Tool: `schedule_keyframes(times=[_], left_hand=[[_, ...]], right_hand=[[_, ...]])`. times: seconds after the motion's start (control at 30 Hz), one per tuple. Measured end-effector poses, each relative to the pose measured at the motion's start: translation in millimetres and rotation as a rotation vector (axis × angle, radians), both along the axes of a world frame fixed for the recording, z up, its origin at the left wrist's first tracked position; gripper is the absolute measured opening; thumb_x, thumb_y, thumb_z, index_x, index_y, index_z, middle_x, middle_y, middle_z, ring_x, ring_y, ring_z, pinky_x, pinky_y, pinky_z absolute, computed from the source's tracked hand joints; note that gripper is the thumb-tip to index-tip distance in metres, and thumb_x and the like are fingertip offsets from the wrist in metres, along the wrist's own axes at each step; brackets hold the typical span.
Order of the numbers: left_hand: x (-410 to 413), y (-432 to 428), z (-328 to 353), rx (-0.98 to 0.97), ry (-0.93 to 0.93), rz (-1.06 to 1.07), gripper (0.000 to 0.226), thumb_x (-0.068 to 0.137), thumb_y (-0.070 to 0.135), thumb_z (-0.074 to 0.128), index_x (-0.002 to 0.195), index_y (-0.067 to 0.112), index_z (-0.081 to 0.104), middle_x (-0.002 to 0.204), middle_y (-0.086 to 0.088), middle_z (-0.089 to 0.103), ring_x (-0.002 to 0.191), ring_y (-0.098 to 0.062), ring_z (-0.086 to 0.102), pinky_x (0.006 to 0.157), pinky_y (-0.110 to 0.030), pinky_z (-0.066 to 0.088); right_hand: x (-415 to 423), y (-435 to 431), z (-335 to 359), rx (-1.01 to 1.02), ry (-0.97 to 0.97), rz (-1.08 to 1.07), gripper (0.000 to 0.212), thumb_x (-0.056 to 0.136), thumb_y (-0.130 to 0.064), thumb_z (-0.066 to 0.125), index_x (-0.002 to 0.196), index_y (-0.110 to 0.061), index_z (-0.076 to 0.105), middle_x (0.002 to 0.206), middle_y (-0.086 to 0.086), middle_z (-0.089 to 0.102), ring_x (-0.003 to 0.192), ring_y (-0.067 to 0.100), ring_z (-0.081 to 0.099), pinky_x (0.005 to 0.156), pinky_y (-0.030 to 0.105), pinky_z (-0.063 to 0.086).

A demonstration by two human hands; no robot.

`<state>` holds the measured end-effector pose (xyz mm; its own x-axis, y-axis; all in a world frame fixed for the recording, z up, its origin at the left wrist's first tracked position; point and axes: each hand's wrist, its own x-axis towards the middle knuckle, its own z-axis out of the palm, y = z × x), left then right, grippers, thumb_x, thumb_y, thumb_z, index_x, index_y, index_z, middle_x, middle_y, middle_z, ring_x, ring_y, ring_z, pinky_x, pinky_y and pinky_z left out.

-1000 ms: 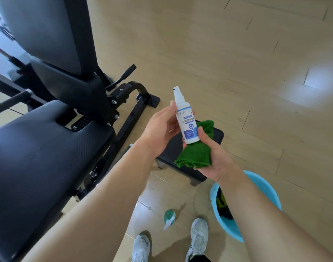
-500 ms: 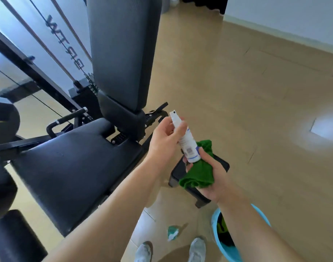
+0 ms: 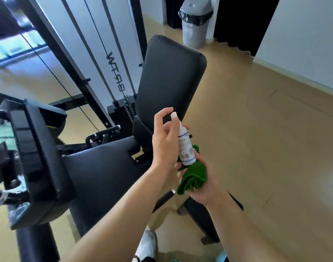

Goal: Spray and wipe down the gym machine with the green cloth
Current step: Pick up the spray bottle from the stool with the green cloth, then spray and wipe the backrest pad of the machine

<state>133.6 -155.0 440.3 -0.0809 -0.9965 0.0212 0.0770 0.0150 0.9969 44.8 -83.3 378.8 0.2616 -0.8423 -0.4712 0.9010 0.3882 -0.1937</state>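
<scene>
Floor (image 3: 265, 138) spreads right | left hand (image 3: 164, 146) grips spray bottle (image 3: 185, 146) near backrest (image 3: 169, 76) | right hand (image 3: 205, 190) clutches green cloth (image 3: 195, 176)

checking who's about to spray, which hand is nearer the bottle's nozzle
Left. The left hand grips the spray bottle, with its forefinger up beside the nozzle. The right hand sits lower, holding the green cloth by the bottle's base.

The left hand (image 3: 165, 144) has closed round the spray bottle (image 3: 185, 148), forefinger raised over the nozzle (image 3: 174, 114). The bottle now shows its back label, and the view has swung up the backrest (image 3: 169, 76).
</scene>
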Motion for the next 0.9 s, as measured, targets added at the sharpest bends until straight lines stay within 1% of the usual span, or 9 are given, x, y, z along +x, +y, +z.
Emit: schedule_keyframes(times=[0.07,0.17,0.23,0.37,0.5,0.6,0.7,0.8,0.9], left_hand=[[3.6,-29.8,2.7,0.105,0.067,0.004,0.024,0.111,0.036,0.047,0.113,0.021,0.067,0.08,-0.009,0.071,0.07,-0.017,0.066,0.065,-0.032,0.057],[11.1,-80.5,8.2,0.36,0.239,-0.111,0.062,0.109,0.054,0.038,0.083,0.01,0.073,0.076,-0.009,0.068,0.066,-0.016,0.06,0.058,-0.025,0.054],[18.1,-116.0,8.1,0.445,0.287,-0.208,0.076,0.106,0.062,0.032,0.068,0.009,0.072,0.076,-0.009,0.068,0.07,-0.016,0.062,0.064,-0.026,0.054],[21.6,-175.3,4.7,0.46,0.336,-0.405,0.07,0.103,0.061,0.035,0.061,0.01,0.057,0.073,-0.015,0.067,0.082,-0.028,0.067,0.075,-0.036,0.053],[12.2,-215.3,11.7,0.467,0.356,-0.336,0.061,0.086,0.065,0.051,0.059,0.011,0.049,0.055,-0.009,0.05,0.055,-0.027,0.054,0.055,-0.031,0.047],[11.9,-242.6,12.5,0.375,0.197,-0.249,0.061,0.087,0.065,0.05,0.055,0.013,0.052,0.054,-0.009,0.052,0.05,-0.023,0.048,0.059,-0.031,0.046],[12.6,-257.1,8.4,0.318,-0.035,-0.158,0.065,0.097,0.059,0.047,0.05,0.016,0.055,0.054,-0.009,0.056,0.05,-0.021,0.053,0.068,-0.035,0.049],[7.2,-265.8,-0.1,0.303,-0.166,-0.097,0.064,0.097,0.056,0.049,0.052,0.011,0.058,0.053,-0.009,0.057,0.049,-0.02,0.054,0.07,-0.038,0.05],[-6.6,-272.6,-3.0,0.303,-0.248,-0.05,0.062,0.091,0.059,0.049,0.058,0.007,0.06,0.051,-0.008,0.058,0.048,-0.02,0.054,0.07,-0.038,0.051]], right_hand=[[6.2,-25.9,3.2,-0.022,0.014,0.015,0.049,0.08,-0.033,0.077,0.121,-0.006,0.068,0.095,0.013,0.066,0.068,0.02,0.067,0.053,0.027,0.058],[10.9,-72.4,5.1,-0.071,0.051,0.023,0.061,0.059,-0.028,0.096,0.111,-0.006,0.075,0.091,0.012,0.067,0.068,0.02,0.067,0.053,0.027,0.058],[10.5,-103.4,8.4,-0.071,0.096,0.013,0.06,0.055,-0.028,0.098,0.107,-0.006,0.077,0.086,0.011,0.066,0.064,0.019,0.066,0.052,0.026,0.057],[14.0,-161.0,18.8,0.055,0.194,-0.034,0.03,0.073,-0.029,0.077,0.093,-0.007,0.076,0.076,0.008,0.065,0.059,0.018,0.064,0.049,0.026,0.056],[15.7,-205.6,30.3,0.103,0.392,-0.039,0.027,0.091,-0.034,0.063,0.084,-0.015,0.08,0.078,0.005,0.066,0.065,0.015,0.062,0.06,0.027,0.053],[8.4,-231.4,31.6,0.211,0.871,-0.099,0.046,0.075,-0.055,0.071,0.103,-0.02,0.076,0.099,0.008,0.076,0.086,0.022,0.074,0.084,0.043,0.06],[-7.9,-247.0,50.5,0.161,1.109,-0.292,0.045,0.075,-0.055,0.066,0.106,-0.024,0.074,0.103,0.002,0.076,0.099,0.022,0.072,0.098,0.05,0.054],[-28.4,-257.4,72.1,0.021,1.135,-0.367,0.044,0.084,-0.054,0.057,0.108,-0.02,0.073,0.105,-0.001,0.076,0.101,0.019,0.071,0.097,0.046,0.054],[-50.3,-266.6,88.2,-0.077,1.217,-0.435,0.033,0.095,-0.045,0.052,0.102,-0.017,0.069,0.093,-0.004,0.071,0.088,0.013,0.067,0.082,0.037,0.053]])
